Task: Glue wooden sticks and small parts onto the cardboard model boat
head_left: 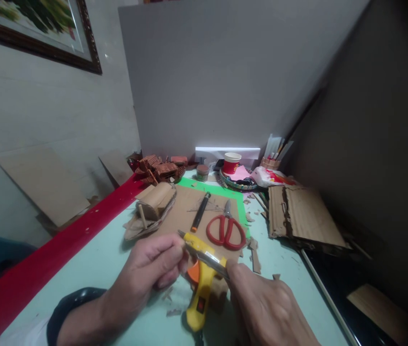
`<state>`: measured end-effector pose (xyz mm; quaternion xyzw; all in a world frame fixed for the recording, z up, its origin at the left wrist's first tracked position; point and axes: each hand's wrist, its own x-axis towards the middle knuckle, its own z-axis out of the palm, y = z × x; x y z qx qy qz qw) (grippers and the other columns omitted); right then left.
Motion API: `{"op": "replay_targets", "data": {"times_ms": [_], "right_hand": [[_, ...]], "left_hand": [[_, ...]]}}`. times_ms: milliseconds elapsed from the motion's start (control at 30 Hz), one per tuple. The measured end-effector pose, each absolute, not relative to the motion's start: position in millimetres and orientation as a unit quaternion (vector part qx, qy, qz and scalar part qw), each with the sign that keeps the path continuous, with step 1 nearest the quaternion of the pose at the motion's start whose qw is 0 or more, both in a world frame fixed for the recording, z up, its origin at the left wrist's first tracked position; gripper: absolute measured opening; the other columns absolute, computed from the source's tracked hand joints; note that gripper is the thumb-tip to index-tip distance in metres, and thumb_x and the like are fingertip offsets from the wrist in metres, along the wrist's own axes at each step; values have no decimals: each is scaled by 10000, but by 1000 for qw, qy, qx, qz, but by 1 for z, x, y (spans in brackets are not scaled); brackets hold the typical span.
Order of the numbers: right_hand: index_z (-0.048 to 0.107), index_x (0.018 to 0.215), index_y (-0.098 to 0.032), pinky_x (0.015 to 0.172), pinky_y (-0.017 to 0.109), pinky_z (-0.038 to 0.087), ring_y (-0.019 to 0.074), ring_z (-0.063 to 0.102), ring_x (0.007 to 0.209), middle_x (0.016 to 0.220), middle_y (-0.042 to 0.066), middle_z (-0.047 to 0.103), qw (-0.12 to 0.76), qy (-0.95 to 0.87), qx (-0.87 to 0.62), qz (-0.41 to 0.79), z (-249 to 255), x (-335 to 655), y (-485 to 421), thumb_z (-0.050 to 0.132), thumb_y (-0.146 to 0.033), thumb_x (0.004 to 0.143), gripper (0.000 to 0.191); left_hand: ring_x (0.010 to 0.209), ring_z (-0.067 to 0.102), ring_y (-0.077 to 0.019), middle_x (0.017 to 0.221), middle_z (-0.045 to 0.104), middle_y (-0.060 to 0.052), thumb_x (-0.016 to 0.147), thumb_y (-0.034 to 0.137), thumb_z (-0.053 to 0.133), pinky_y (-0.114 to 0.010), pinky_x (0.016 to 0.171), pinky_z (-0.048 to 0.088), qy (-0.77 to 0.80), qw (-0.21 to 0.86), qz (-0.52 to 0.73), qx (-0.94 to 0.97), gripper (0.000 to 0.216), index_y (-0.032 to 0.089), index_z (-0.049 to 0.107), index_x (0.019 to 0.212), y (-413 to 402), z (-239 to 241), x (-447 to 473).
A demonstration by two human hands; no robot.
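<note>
My left hand (156, 264) is closed in a pinch, thumb against forefinger. What it grips, if anything, is too small to make out. My right hand (266, 300) is wrapped round a slim grey metal tool (209, 261), whose tip reaches to the left fingertips; its exact kind is unclear. Beneath the tool lies a yellow glue gun (204, 290) with an orange trigger. Beyond the hands, a black utility knife (201, 212) and red-handled scissors (226, 230) rest on a cardboard sheet (180, 204). A cardboard model boat (153, 209) sits to the left.
Reddish-brown corrugated pieces (162, 168) are heaped at the back left. A red paper cup (231, 164) stands in a round tray (240, 184) near a small jar (203, 172). Stacked cardboard (304, 216) is at the right. Cardboard scraps (254, 254) litter the table (99, 254).
</note>
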<state>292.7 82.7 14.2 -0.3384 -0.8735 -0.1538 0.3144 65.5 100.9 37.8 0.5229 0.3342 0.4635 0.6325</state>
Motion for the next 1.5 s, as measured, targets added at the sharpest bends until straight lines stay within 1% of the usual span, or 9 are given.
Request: {"op": "replay_targets", "data": {"times_ms": [233,400,500,633,867,1133,1267,1367,1500], "right_hand": [[487,984,-147,401,266,299,124,404,416,585,-53,435,287,-880,-342,-164,12,287,82,365,6,864,230],[489,1113,-90,373,251,309,122,392,385,568,-71,423,278,-877,-355,-167,16,281,82,349,-20,891,272],[493,1139,-81,364,241,310,121,423,378,549,-79,420,266,-883,-353,-155,19,280,82,348,-4,890,299],[515,1104,-94,359,251,305,124,383,361,547,-74,414,293,-873,-350,-171,17,280,84,322,-22,906,286],[504,1102,-108,377,272,295,140,386,399,593,-30,508,310,-866,-345,-186,13,284,84,302,-17,895,303],[502,1002,-149,354,289,223,128,293,332,538,-64,439,332,-844,-374,-194,9,276,85,282,-31,908,267],[498,1004,-159,357,274,256,136,392,357,543,-63,455,296,-862,-376,-166,9,278,84,337,-22,878,245],[497,1015,-152,373,261,290,131,420,380,557,-63,469,264,-881,-364,-149,14,281,82,376,-21,879,224],[502,1052,-131,376,272,276,132,402,381,573,-53,467,296,-872,-357,-155,11,280,84,320,-13,898,266]], "left_hand": [[512,325,-86,566,402,52,967,428,554,-236,469,240,394,518,469,597,389,179,535,668,98,37,69],[508,330,-93,562,390,53,982,382,515,-246,466,238,425,461,463,626,375,191,498,660,96,37,76],[512,318,-92,573,379,55,980,357,513,-244,462,228,427,468,457,624,353,191,493,668,95,37,79],[526,303,-88,587,377,59,974,418,537,-234,475,235,409,512,469,591,362,187,508,697,94,32,76],[507,279,-73,583,396,62,951,440,591,-213,458,206,366,610,493,501,337,175,562,745,92,26,71],[506,273,-73,587,385,62,922,470,620,-195,452,228,395,594,480,510,345,175,574,749,93,25,76],[501,270,-82,565,358,70,911,538,594,-199,451,233,417,572,460,536,380,185,596,772,93,27,80],[496,271,-84,541,357,67,914,528,592,-211,457,225,421,546,464,556,407,182,568,702,92,29,81],[494,288,-76,559,389,59,926,495,596,-209,464,234,406,551,461,564,383,169,599,723,93,30,76]]}}
